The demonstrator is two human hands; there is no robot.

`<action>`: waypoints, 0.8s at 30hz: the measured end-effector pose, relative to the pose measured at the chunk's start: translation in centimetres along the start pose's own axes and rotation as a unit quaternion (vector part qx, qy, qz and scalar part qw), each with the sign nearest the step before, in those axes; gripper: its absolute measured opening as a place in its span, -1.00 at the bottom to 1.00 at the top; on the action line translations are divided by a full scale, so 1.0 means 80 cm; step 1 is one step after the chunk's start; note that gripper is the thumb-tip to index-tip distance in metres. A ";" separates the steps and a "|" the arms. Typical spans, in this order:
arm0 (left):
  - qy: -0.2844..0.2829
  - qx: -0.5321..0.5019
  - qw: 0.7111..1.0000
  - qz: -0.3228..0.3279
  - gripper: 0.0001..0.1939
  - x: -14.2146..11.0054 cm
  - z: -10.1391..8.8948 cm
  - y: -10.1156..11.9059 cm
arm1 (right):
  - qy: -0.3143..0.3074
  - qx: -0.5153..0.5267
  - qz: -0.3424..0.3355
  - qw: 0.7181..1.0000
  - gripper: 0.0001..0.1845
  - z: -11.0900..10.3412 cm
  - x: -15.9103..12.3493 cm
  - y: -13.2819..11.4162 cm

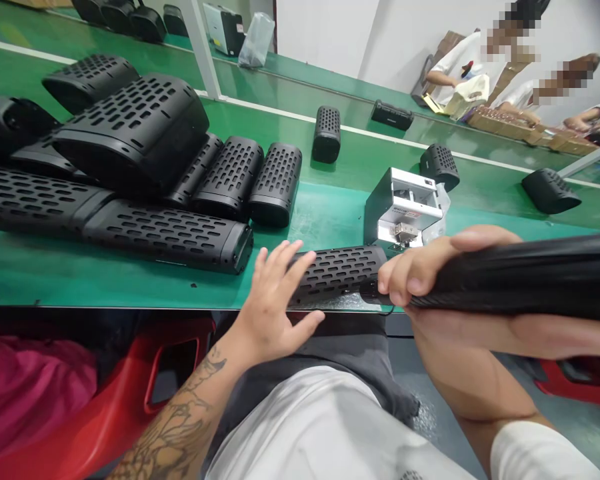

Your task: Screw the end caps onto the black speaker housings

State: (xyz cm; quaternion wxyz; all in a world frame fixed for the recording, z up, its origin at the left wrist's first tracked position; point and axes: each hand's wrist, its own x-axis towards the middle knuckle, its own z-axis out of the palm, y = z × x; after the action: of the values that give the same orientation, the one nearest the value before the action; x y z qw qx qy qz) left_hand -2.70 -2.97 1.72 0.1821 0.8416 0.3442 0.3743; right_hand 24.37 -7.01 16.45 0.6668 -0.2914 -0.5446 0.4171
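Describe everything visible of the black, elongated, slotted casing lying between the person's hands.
The black, elongated, slotted casing looks like matte plastic, with rows of rounded slots on its upper face and a smoother band at its right end. It lies lengthwise near the front edge of the green tabletop. The spread left hand partly hides its left end; whether they touch is unclear.

Head-worn view; faces forward, down; near bench [40, 273]
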 end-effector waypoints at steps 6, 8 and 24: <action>-0.046 -0.069 0.994 -0.071 0.29 -0.016 0.007 -0.058 | -0.018 -0.002 -0.010 1.000 -0.28 -0.007 0.015 0.037; -0.037 -0.086 0.994 -0.060 0.28 -0.017 0.013 -0.064 | -0.007 -0.002 -0.009 1.000 -0.26 -0.007 0.014 0.048; -0.018 -0.082 0.996 -0.028 0.27 -0.016 0.024 -0.081 | -0.026 0.032 -0.002 0.999 -0.28 0.004 0.020 0.090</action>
State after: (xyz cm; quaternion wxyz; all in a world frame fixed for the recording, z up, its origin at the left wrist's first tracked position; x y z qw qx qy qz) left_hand -4.71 0.56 -3.86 0.2671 0.8205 0.3323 0.3809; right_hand 22.46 -2.17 11.18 0.6626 -0.2578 -0.5483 0.4404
